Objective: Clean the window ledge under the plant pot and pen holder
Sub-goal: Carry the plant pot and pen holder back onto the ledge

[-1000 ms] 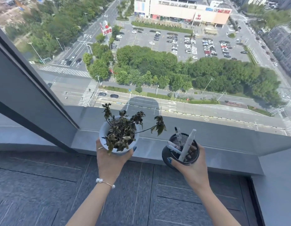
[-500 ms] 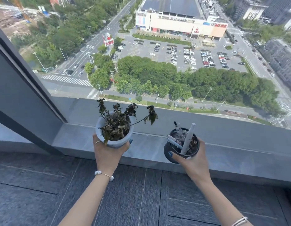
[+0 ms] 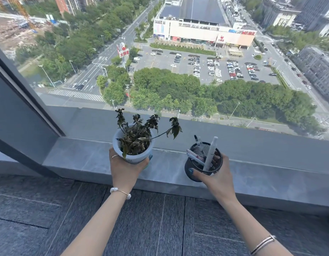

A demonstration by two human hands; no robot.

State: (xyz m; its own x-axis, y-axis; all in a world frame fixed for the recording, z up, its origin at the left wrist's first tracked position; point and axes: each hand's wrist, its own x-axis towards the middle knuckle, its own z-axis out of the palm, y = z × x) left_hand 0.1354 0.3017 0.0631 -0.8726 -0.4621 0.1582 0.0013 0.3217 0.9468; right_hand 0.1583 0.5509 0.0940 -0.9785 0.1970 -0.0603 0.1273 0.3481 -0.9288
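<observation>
1. Head view, the setting: you stand at a tall window high above a city, looking down on roads, a belt of green trees and a car park in front of a large shopping building. A dark window frame (image 3: pixel 21 100) slants down the left side.
2. Below the glass runs the grey window ledge (image 3: pixel 82 159), smooth and pale, crossing the picture from left to right. Nearer to you lies a dark grey tiled floor (image 3: pixel 150 228).
3. Your left hand (image 3: pixel 124 171) has its fingers wrapped around the lower front of the plant pot (image 3: pixel 136 159), a white round pot that stands upright over the ledge. You cannot tell whether its base touches the ledge, since the hand covers it.
4. The plant (image 3: pixel 138 133) in the pot is dark and wilted, with one thin stem reaching out to the right.
5. Your left wrist wears a thin bracelet (image 3: pixel 121 192) with white beads, and a ring shows on one finger.
6. Your right hand (image 3: pixel 217 179) closes its fingers around the pen holder (image 3: pixel 192 175), a black mesh cup, held slightly tilted over the ledge's front part, to the right of the plant pot and apart from it.
7. Several pens (image 3: pixel 210 154) stand in the holder, leaning at different angles.
8. A silver bangle (image 3: pixel 262 244) sits on your right forearm.
</observation>
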